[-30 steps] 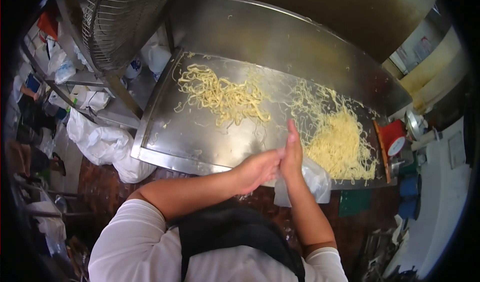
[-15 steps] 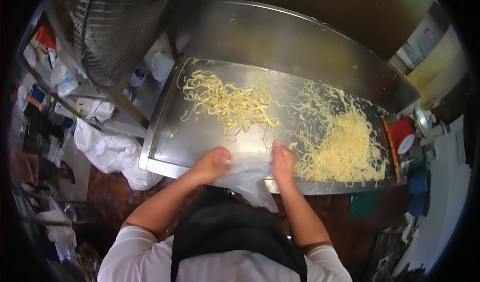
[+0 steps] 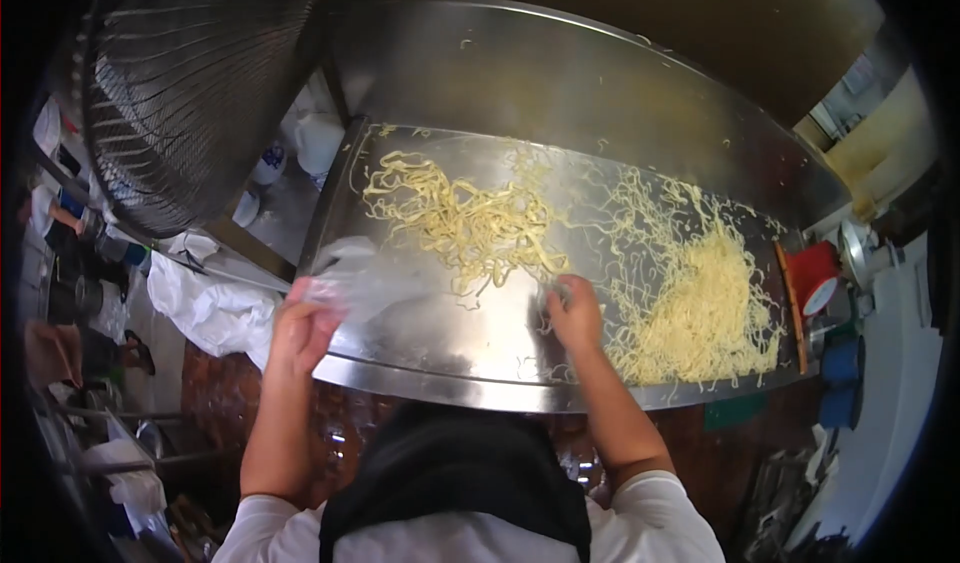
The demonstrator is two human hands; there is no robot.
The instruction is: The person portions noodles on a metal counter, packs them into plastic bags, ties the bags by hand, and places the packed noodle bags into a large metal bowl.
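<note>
Two noodle piles (image 3: 700, 308) on steel table (image 3: 400, 348); fan (image 3: 190, 103) left.

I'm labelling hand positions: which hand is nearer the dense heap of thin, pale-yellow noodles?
Right. The right hand is just left of the heap; the left hand is much farther left, holding a translucent plastic bag.

Metal tbl (image 3: 480, 353) is smooth & glossy, bag (image 3: 362, 281) thin see-thru plastic w/ a sheen, fan guard (image 3: 200, 93) metal wire, sack (image 3: 212, 305) crinkly plastic-look, apron (image 3: 450, 473) matt cloth, flr (image 3: 225, 398) glossy.
</note>
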